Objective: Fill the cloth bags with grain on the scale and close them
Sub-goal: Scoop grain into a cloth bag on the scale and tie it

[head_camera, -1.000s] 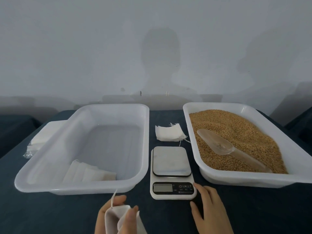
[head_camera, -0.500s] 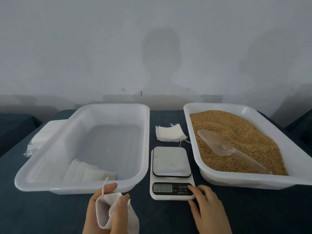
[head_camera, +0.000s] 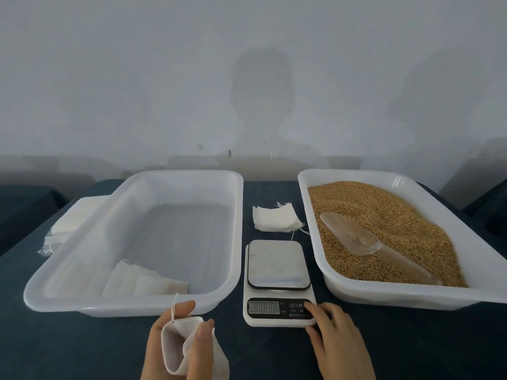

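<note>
My left hand holds a small white cloth bag with its mouth spread wide, just in front of the left tray. A white kitchen scale sits in the middle with a bare platform and a lit display. My right hand has a fingertip pressing on the scale's button panel. The right tray is full of brown grain, and a clear plastic scoop lies on top. A small pile of flat cloth bags lies behind the scale.
The big white tray on the left has a few cloth bags in its near corner. A stack of white bags in plastic wrap lies left of it. Everything stands on a dark blue table against a pale wall.
My right hand moved up onto the scale's buttons and the display lit. My left hand raised the bag slightly toward the left tray.
</note>
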Motion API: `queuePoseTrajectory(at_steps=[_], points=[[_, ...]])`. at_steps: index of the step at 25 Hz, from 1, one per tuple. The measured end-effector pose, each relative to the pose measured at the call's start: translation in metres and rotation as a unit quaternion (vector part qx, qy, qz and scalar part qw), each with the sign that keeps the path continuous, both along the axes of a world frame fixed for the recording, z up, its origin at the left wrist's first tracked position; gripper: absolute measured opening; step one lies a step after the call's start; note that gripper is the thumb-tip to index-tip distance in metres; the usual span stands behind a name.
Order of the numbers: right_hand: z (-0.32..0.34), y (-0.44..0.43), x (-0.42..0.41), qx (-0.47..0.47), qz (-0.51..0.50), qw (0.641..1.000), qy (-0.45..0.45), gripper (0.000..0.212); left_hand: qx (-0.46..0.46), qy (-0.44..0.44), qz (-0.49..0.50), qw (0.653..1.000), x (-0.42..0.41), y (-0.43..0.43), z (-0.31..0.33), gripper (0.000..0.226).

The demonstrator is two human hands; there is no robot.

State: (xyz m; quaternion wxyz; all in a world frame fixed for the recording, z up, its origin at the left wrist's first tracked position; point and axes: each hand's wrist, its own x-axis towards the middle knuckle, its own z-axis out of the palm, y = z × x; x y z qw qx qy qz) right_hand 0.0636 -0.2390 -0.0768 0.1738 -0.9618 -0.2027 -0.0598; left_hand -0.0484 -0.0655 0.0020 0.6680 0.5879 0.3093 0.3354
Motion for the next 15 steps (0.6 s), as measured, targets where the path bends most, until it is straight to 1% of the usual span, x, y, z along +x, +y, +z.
queuePoseTrajectory(at_steps=[2, 6, 15], points=[[-0.0023, -0.0014, 0.0036, -0.012, 0.001, 1.000, -0.001, 0.052, 0.030, 0.015, -0.004, 0.999, 0.0007, 0.0013, -0.0007, 0.025], [-0.0062, -0.0015, 0.0056, -0.024, -0.001, 1.000, 0.006, 0.052, 0.047, 0.016, 0.005, 0.999, 0.0043, 0.0028, -0.0039, 0.025], [-0.0053, -0.0059, 0.0111, -0.041, 0.008, 0.999, 0.005, 0.048, 0.014, -0.015, -0.014, 1.000, 0.0072, 0.0018, 0.0007, 0.030]])
